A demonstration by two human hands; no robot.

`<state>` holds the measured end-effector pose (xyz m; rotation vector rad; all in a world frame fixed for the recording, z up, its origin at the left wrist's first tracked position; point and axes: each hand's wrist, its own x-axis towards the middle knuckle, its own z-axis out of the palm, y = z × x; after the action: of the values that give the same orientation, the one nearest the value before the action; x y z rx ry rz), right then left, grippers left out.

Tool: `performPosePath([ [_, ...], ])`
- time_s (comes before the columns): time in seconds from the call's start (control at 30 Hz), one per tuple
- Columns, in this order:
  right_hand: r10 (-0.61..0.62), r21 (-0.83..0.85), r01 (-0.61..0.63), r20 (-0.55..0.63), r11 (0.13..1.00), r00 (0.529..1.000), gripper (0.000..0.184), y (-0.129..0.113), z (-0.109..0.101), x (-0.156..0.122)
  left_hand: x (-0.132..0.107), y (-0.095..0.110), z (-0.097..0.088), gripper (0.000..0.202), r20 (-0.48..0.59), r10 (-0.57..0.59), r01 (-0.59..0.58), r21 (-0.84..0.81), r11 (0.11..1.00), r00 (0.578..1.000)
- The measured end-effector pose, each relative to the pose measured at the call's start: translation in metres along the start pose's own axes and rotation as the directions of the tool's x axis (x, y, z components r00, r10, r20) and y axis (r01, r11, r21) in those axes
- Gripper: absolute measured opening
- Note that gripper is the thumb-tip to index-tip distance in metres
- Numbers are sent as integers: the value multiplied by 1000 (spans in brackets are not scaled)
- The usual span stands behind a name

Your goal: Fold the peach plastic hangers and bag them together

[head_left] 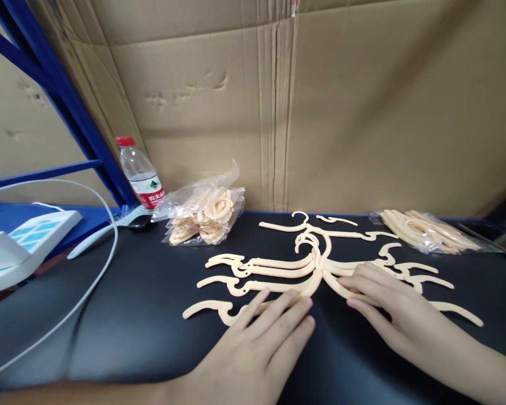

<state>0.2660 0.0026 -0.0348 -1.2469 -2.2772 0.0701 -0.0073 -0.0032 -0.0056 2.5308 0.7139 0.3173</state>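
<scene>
Several beige folding clothes hangers lie in an overlapping row on the black table, hooks towards the back. My left hand (265, 340) rests flat with fingers apart on the left arm of the nearest hanger (312, 286), hiding part of that arm. Around the right arm of the same hanger, the thumb and fingers of my right hand (390, 304) are closed. Behind it, more hangers (278, 273) show their curved, notched end pieces on both sides. Farthest back is another hanger (284, 227) with its hook up and a loose-looking curved piece (336, 220) beyond it.
A clear bag of beige parts (204, 219) stands back left, another bag (430, 230) back right. Behind the left bag is a red-capped water bottle (141, 174). A white cable (114, 236) loops across the left side, near a blue metal frame (63, 107). Cardboard (202, 101) walls the back.
</scene>
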Motion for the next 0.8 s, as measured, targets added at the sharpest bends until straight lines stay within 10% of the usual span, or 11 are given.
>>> performPosePath([
  [0.5, 136, -68, -126, 164, 990, 977, 20, 5, -8, 7, 11, -27, -8, 76, 42, 8, -8, 5, 1000, 999],
  [0.8, 102, -12, -102, 35, 995, 994, 11, 27, -14, 20, 12, -37, 1, 79, -52, 37, -36, 19, 999, 998],
])
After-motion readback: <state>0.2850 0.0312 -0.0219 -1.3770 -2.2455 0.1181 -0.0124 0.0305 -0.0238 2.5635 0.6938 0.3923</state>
